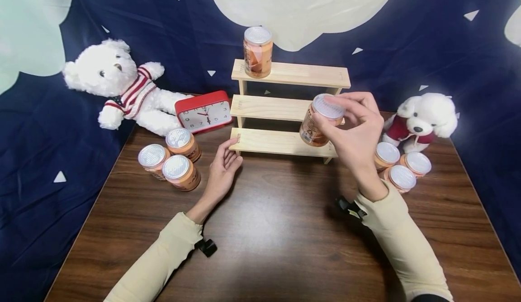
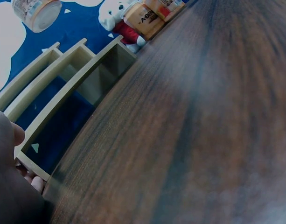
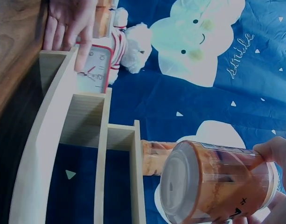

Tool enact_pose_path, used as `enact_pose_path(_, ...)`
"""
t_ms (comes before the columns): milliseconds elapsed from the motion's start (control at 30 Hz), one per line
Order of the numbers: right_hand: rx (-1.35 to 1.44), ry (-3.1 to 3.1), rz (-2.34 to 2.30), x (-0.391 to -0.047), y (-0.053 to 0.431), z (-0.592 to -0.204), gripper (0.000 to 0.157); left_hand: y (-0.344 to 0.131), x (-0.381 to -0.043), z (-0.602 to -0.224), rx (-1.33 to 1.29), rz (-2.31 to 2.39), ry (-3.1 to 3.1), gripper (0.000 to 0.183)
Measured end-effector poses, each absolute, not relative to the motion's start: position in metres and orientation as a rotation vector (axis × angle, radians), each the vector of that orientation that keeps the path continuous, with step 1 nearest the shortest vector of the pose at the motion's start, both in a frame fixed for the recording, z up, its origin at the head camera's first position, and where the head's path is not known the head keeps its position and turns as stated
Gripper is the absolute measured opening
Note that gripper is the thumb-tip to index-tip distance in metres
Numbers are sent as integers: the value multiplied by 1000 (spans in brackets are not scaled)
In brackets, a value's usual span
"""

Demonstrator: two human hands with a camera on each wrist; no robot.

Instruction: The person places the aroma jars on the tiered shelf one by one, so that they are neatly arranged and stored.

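An orange-labelled can (image 1: 313,128) with a clear lid is tilted in my right hand (image 1: 358,134), whose thumb and fingers grip it near the lid. It is held up in front of the right part of a three-step wooden shelf (image 1: 281,142); the right wrist view shows the base of this can (image 3: 180,182). My left hand (image 1: 221,171) touches the left end of the lowest step, its index finger reaching over the plank. A similar can (image 1: 258,53) stands upright on the left of the top step.
Three cans (image 1: 181,173) stand left of the shelf, by a red clock (image 1: 203,112) and a white teddy bear (image 1: 130,85). Three more cans (image 1: 400,177) stand at the right, before a white plush dog (image 1: 423,116). Dark blue cloth (image 1: 154,17) hangs behind the wooden table (image 1: 260,243).
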State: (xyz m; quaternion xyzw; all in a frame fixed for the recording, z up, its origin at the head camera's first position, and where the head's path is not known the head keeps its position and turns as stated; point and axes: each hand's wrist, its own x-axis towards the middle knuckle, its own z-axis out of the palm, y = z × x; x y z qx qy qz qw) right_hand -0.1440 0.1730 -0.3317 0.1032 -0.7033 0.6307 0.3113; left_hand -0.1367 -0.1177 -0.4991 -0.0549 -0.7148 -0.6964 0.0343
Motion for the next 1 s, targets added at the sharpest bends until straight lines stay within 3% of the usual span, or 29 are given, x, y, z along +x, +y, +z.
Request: enact_pose_path(1000, 243, -1895, 1630, -198, 164, -315, 35, -118, -136, -498, -165, -2141, -2204, 54)
